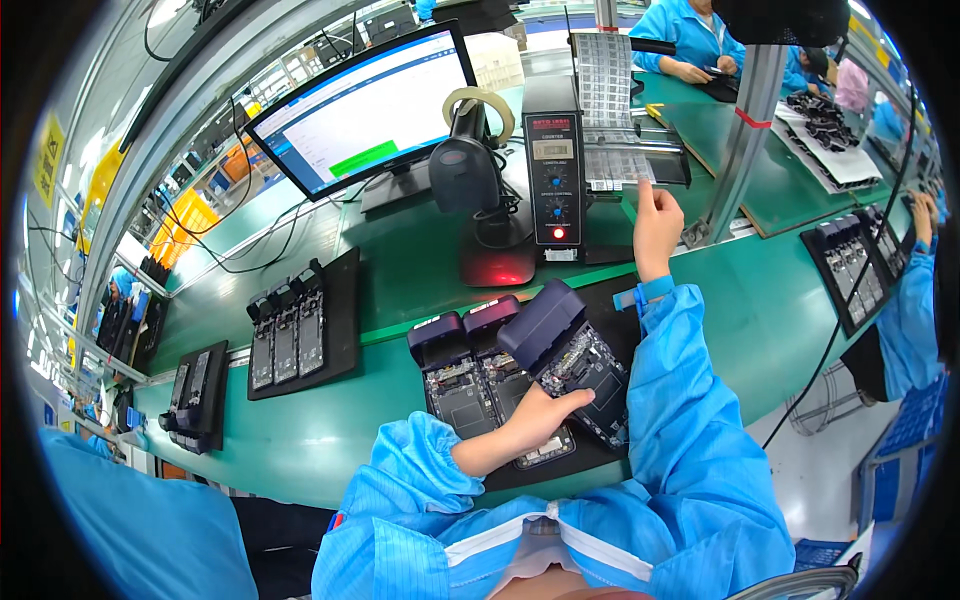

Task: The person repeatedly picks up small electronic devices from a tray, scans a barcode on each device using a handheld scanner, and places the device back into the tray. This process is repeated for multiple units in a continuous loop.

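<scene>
My left hand (pixel 540 418) grips a handheld device with a dark purple head and a bare circuit board (pixel 592 375), tilted above the black mat, thumb on the board's face. Two similar devices (pixel 465 395) lie side by side under and left of it on the black mat (pixel 600 462). My right hand (pixel 657 232) is raised at the label dispenser (pixel 556 170), fingertips pinched at the lower edge of a clear label strip (pixel 622 166). Whether a label has come off the strip cannot be made out. A blue band circles my right wrist.
A barcode scanner on a stand (pixel 466 175), with a tape roll (pixel 478 98) behind it, stands left of the dispenser. A monitor (pixel 365 110) is farther left. More boards lie on black mats (pixel 343 325) on the green bench. A metal post (pixel 745 150) rises at right; co-workers sit around.
</scene>
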### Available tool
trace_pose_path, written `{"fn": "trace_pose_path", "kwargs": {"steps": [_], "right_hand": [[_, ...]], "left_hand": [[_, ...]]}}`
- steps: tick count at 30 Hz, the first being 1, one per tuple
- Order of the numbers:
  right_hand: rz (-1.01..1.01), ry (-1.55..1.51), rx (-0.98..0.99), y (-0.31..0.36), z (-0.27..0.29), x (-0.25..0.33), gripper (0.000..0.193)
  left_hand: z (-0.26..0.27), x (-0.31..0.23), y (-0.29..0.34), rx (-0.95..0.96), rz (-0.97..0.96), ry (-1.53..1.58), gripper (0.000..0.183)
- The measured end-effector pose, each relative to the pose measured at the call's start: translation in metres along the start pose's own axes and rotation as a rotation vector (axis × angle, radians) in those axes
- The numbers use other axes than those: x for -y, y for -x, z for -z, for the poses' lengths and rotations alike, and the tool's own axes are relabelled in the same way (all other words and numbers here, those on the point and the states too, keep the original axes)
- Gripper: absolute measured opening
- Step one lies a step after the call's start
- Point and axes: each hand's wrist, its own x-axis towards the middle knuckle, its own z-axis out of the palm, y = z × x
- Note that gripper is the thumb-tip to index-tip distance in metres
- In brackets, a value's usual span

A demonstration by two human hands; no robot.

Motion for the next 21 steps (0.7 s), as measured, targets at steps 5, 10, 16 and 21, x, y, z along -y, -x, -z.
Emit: {"fn": "trace_pose_path", "kwargs": {"steps": [5, 10, 16, 21], "right_hand": [[0.124, 0.022, 0.046, 0.000, -0.015, -0.014, 0.035], [-0.041, -0.275, 0.143, 0.008, -0.023, -0.003, 0.027], [-0.132, -0.383, 0.724, 0.099, -0.071, 0.028, 0.031], [-0.409, -0.444, 0.833, 0.099, -0.078, 0.027, 0.028]], "left_hand": [[0.009, -0.014, 0.007, 0.015, -0.061, 0.134, 0.035], [0.026, -0.031, 0.030, -0.012, -0.082, 0.178, 0.035], [0.052, -0.054, 0.054, -0.094, -0.208, 0.284, 0.035], [0.064, -0.075, 0.040, -0.253, -0.330, 0.368, 0.030]]}}
